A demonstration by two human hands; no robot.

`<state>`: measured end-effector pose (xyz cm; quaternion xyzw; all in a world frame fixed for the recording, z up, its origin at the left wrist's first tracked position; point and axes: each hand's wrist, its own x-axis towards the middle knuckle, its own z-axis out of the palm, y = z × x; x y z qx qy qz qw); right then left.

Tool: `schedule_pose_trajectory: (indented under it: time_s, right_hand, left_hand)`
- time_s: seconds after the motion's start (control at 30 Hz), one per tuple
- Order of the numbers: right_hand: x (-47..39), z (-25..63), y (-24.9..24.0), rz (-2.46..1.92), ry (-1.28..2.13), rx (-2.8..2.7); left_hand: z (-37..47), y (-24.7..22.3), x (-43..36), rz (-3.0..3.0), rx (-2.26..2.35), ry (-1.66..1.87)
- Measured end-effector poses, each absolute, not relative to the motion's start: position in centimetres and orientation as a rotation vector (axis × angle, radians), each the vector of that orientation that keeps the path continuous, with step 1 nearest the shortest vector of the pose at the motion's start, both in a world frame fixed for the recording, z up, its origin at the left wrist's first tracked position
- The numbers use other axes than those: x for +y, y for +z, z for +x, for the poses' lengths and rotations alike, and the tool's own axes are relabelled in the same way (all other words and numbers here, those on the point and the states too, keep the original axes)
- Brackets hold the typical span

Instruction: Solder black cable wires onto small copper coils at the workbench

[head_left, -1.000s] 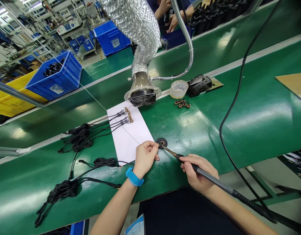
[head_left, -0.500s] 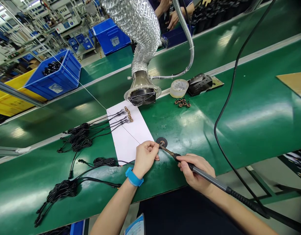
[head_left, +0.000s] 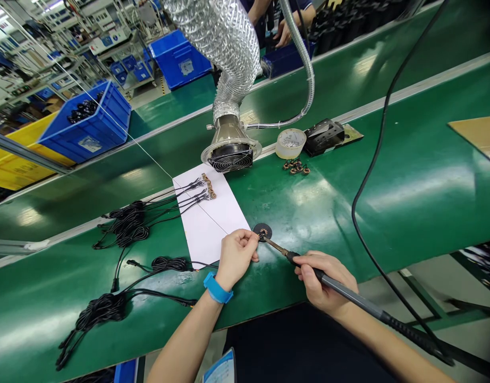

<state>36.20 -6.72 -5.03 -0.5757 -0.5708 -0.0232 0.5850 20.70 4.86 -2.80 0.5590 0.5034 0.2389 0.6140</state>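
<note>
My left hand (head_left: 240, 252), with a blue wristband (head_left: 218, 288), has thumb and forefinger pinched at the edge of a small round black pad (head_left: 263, 230). A thin solder wire (head_left: 203, 209) comes down from the upper left into this hand; its end is hidden by the fingers. A black cable (head_left: 201, 264) runs under the same hand. On the pad lies a small copper-coloured ring-shaped part (head_left: 263, 233). My right hand (head_left: 328, 282) grips a soldering iron (head_left: 343, 291) like a pen, its tip at the part or just beside it.
White paper (head_left: 213, 234) carries several cables with copper-coloured parts (head_left: 209, 186). Black cable bundles (head_left: 103, 311) lie left. A fume duct (head_left: 231, 143) hangs over the bench, near a tape roll (head_left: 290, 143) and loose ring parts (head_left: 296, 167). The iron's cord (head_left: 358, 197) loops right. A co-worker's hand (head_left: 284, 33) is beyond.
My right hand and the soldering iron have shifted slightly right and down, drawing the tip back a little from the left fingertips. My left hand has stayed in place.
</note>
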Motion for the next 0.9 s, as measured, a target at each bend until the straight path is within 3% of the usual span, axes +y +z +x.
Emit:
schedule_pose_trajectory:
  time_s: [0.9]
  right_hand:
    - [-6.4, 36.4, -4.4, -1.287, -0.030, -1.361]
  left_hand:
    - [20.8, -2.6, 4.8, 1.295, 1.164, 0.552]
